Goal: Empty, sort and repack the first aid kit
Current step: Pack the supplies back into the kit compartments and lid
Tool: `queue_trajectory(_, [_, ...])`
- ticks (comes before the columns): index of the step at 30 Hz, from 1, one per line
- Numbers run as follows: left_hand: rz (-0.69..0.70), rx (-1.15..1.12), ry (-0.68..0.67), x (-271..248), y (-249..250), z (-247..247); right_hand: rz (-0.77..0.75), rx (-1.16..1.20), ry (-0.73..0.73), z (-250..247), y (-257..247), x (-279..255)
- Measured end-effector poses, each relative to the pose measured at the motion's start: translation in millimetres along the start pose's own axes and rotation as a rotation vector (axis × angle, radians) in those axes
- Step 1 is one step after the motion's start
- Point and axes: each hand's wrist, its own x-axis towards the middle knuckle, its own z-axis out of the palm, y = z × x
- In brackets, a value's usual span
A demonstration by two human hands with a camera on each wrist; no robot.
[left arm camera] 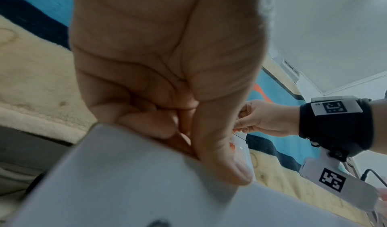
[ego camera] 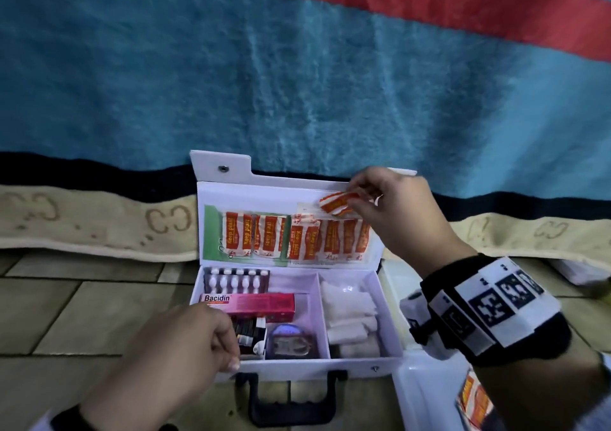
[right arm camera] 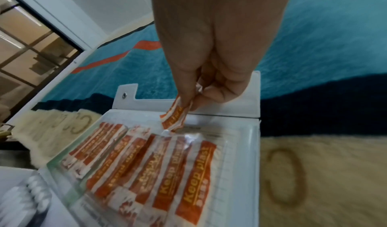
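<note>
The white cardboard first aid kit point(ego camera: 360, 369) stands open on the tiled floor point(ego camera: 82, 305), its lid point(ego camera: 264, 187) leaning back against a blue, red and cream blanket point(ego camera: 297, 83). The right hand point(ego camera: 393, 206) is raised at the lid's top right corner, thumb and fingertips pinching one orange-and-white wrapped plaster point(ego camera: 337, 202) just above the clear lid pocket that holds a row of matching plasters point(ego camera: 294, 237). The left hand point(ego camera: 178, 351) rests on the kit's front left corner, fingers curled over the front wall beside the black carry handle point(ego camera: 291, 401). Inside, the left compartment holds a blister strip of white pills point(ego camera: 234, 280) and a pink Bacidin carton point(ego camera: 248, 302); the right compartment holds white gauze rolls point(ego camera: 350, 315). A translucent plastic tray point(ego camera: 420, 394) sits beside the kit's right edge.
</note>
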Motion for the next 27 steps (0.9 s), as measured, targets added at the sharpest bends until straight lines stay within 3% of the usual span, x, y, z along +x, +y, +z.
queue_trajectory(6, [-0.004, -0.001, -0.001, 1, -2, 1, -0.069, -0.004, -0.052, 3, -5, 5])
queue_trajectory(11, [-0.004, 0.012, -0.005, 3, -2, 1, -0.122, -0.222, -0.274, 4, -10, 9])
queue_trajectory(14, [-0.007, 0.016, -0.009, 3, -3, 1, -0.151, -0.225, -0.364, 11, -13, 11])
queue_trajectory(19, [-0.007, 0.007, 0.008, 1, -3, 2, -0.102, -0.202, -0.310, 14, -13, 9])
queue_trajectory(23, [-0.010, 0.017, -0.001, 1, -2, 1, 0.022, -0.206, -0.259, 18, -16, 7])
queue_trajectory(27, [-0.015, 0.016, 0.006, 0, 0, 1, 0.014, -0.267, -0.286, 26, -19, 1])
